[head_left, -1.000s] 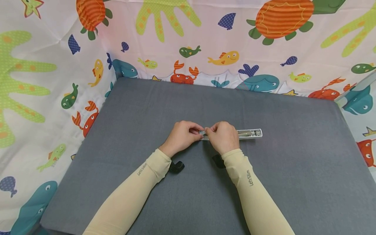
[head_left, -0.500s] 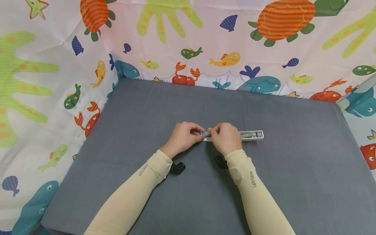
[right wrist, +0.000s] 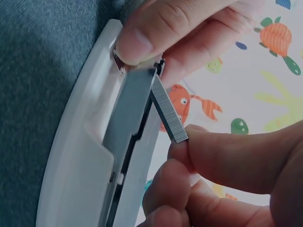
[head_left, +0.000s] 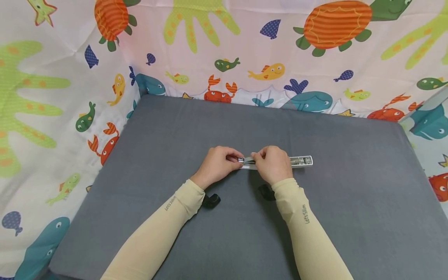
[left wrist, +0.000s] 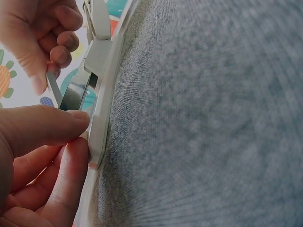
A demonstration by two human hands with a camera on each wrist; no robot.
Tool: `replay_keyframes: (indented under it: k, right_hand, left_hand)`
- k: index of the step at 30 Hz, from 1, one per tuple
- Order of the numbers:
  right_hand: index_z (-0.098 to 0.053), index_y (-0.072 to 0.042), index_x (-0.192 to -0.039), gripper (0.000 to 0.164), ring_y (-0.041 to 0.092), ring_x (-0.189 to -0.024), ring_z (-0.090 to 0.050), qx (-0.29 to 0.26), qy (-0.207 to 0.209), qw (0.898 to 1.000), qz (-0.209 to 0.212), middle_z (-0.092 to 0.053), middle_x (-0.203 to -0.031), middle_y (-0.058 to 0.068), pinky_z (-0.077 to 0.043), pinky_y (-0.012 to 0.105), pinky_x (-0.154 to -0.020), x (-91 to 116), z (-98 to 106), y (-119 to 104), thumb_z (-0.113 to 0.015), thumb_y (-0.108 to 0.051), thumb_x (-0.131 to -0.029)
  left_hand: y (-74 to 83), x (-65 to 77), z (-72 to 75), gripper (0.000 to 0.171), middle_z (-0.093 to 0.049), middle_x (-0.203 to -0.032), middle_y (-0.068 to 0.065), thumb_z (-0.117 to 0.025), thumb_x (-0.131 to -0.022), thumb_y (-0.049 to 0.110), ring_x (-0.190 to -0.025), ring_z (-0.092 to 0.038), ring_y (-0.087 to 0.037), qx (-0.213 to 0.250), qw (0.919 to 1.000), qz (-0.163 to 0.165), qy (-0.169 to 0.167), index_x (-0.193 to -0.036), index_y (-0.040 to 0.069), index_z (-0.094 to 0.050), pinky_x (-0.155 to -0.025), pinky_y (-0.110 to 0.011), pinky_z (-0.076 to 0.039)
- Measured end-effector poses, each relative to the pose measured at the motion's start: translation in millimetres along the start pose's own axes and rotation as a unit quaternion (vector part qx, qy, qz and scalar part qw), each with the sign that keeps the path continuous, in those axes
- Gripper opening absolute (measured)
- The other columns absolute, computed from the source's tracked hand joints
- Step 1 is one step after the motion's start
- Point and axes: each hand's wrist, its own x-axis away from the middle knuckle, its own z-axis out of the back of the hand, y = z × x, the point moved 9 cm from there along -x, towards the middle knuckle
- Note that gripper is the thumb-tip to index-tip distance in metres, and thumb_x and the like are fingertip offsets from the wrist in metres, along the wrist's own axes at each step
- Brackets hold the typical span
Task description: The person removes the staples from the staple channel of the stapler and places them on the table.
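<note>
A white stapler [head_left: 301, 161] lies opened out on the grey cloth in the head view, its far end sticking out beyond my right hand [head_left: 273, 165]. My left hand [head_left: 218, 163] pinches the tip of the stapler's metal magazine [right wrist: 130, 106] between thumb and fingers. With thumb and forefinger, my right hand grips one end of a strip of staples [right wrist: 169, 111]. That strip slants up from the magazine, its other end right at the magazine tip by the left fingers. In the left wrist view the strip [left wrist: 54, 90] shows as a thin grey bar between both hands.
Grey cloth [head_left: 196, 124] covers the table. A curtain printed with sea animals [head_left: 196, 70] hangs at the back and sides. Black wrist straps or mounts [head_left: 211, 200] show under both cream sleeves [head_left: 157, 229].
My right hand has shifted a little to the right, away from the left hand, and more of the strip of staples shows between them. The left hand keeps its place on the stapler.
</note>
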Motion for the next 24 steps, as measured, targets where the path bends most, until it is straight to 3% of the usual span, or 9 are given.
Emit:
replay_keyframes:
  k: [9, 19, 24]
  right_hand:
    - [-0.080, -0.006, -0.090, 0.033, 0.023, -0.065, -0.055, -0.017, 0.004, 1.000, -0.021, -0.059, -0.066, 0.002, -0.040, 0.034, -0.058, 7.0, 20.9, 18.7, -0.070, -0.033, -0.106]
    - [-0.079, -0.006, -0.094, 0.037, 0.025, -0.075, -0.056, -0.015, 0.040, 0.999, -0.025, -0.058, -0.069, 0.001, -0.041, 0.035, -0.064, 19.3, 73.0, 56.3, -0.068, -0.039, -0.106]
    - [-0.080, -0.004, -0.102, 0.043, 0.027, -0.082, -0.056, -0.016, 0.052, 0.997, -0.046, -0.065, -0.081, 0.007, -0.042, 0.036, -0.067, 23.6, 93.3, 84.8, -0.065, -0.044, -0.108]
  left_hand:
    - [-1.5, -0.9, -1.7, 0.018, -0.080, -0.093, 0.006, -0.086, -0.093, 0.016, -0.082, -0.072, -0.006, -0.002, 1.0000, -0.001, 0.000, -0.110, 0.017, -0.086, -0.074, -0.027, -0.060]
    - [-2.1, -0.5, -3.1, 0.018, -0.080, -0.093, 0.007, -0.086, -0.093, 0.018, -0.084, -0.072, -0.007, -0.005, 1.0000, -0.003, 0.005, -0.110, 0.020, -0.086, -0.077, -0.029, -0.061]
    - [-2.2, 1.2, -3.5, 0.018, -0.080, -0.093, 0.006, -0.086, -0.093, 0.019, -0.083, -0.072, -0.007, -0.003, 1.0000, 0.000, 0.006, -0.111, 0.018, -0.086, -0.076, -0.028, -0.061]
